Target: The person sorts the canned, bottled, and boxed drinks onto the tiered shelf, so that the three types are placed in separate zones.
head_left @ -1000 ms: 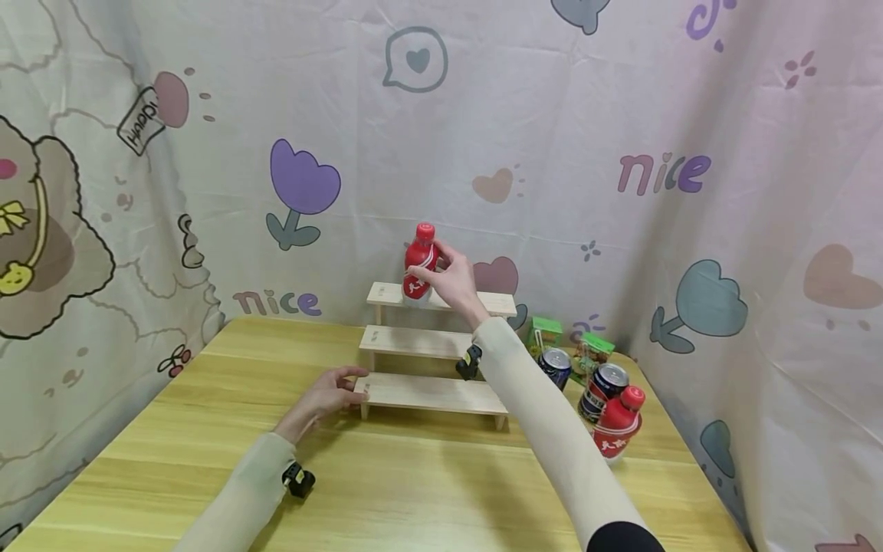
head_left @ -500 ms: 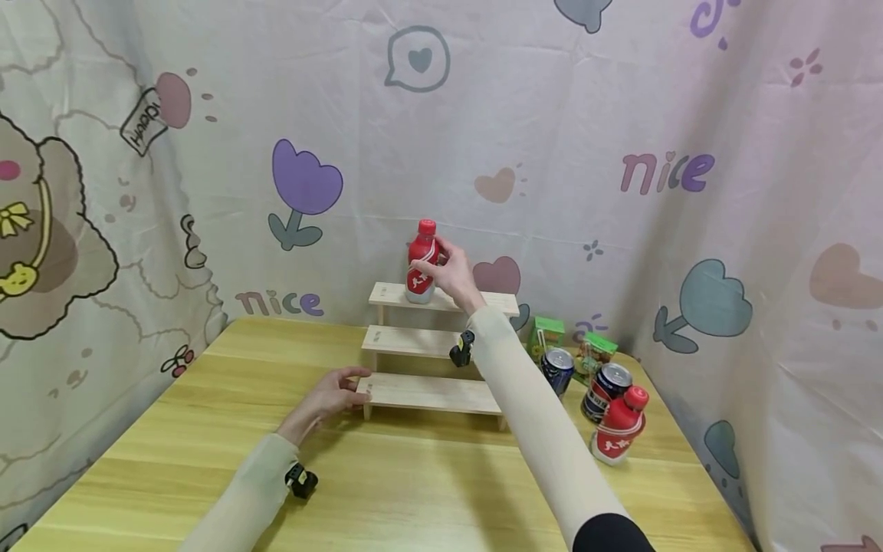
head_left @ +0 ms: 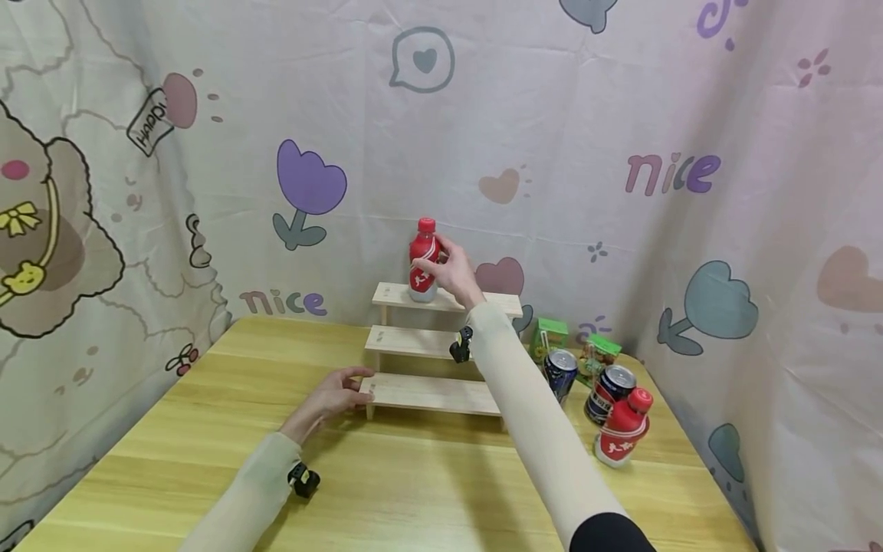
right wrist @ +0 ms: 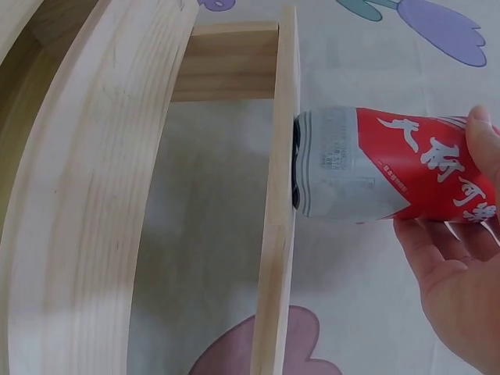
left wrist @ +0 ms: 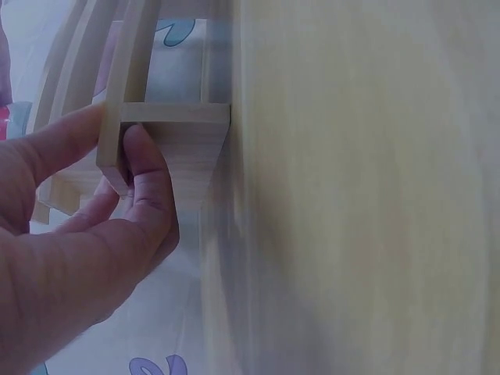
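Note:
A three-tier wooden rack [head_left: 428,392] stands on the table. On its top tier, left of the middle, a red bottle [head_left: 423,261] stands upright, and the right hand [head_left: 454,273] grips it round its middle from the right. In the right wrist view the base of the bottle [right wrist: 422,166] meets the top board [right wrist: 280,195], with the right hand's [right wrist: 461,273] thumb and fingers on opposite sides. The left hand [head_left: 333,395] holds the left end of the lowest tier; in the left wrist view the left hand [left wrist: 94,226] pinches that board's end [left wrist: 114,156] between thumb and finger.
On the table [head_left: 172,460], right of the rack, stand a second red bottle [head_left: 623,429], a dark can [head_left: 610,393], another can [head_left: 560,372] and two green boxes [head_left: 549,337], [head_left: 597,357]. A printed curtain [head_left: 386,115] hangs behind.
The bottle in the right hand has moved slightly right and stands straighter on the top tier. The left hand keeps its hold on the lowest tier. The head view has shifted a little.

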Tool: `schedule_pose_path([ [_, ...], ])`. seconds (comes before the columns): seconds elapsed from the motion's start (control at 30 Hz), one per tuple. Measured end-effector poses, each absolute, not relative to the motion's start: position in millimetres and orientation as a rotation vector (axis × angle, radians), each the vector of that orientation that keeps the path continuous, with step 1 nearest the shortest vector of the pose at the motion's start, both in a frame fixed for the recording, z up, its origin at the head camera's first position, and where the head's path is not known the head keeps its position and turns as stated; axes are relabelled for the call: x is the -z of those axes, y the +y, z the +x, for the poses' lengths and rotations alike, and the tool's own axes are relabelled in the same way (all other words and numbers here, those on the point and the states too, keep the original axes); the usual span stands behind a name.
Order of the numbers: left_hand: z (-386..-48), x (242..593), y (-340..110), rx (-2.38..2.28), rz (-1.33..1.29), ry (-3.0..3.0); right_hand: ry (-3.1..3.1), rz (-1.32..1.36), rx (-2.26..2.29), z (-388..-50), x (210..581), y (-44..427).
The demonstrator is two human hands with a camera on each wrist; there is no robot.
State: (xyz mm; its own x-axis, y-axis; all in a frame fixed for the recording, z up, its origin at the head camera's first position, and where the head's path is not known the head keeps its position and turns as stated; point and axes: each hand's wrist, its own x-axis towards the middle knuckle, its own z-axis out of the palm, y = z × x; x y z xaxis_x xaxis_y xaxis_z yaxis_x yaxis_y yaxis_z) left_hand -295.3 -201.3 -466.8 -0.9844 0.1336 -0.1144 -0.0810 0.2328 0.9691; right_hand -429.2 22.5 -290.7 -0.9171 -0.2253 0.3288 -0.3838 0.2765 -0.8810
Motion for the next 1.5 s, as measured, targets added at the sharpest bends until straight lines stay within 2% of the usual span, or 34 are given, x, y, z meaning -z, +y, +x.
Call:
schedule_pose_path([
  [0.47,-294.9,466.5,-202.6,-1.856,0.035,2.323,-2.411,0.58,-1.667,-425.4,291.8,23.6],
  [0.83,-296.1,465.7,-201.3,-1.862,0.049,2.32,-2.355,0.583,-1.717,-420.2,301.7,41.9],
  [1.5,-294.9,464.2,-201.8,-1.837,0.059,2.324,-2.296,0.544,-1.658,-394.1,322.0,60.7],
])
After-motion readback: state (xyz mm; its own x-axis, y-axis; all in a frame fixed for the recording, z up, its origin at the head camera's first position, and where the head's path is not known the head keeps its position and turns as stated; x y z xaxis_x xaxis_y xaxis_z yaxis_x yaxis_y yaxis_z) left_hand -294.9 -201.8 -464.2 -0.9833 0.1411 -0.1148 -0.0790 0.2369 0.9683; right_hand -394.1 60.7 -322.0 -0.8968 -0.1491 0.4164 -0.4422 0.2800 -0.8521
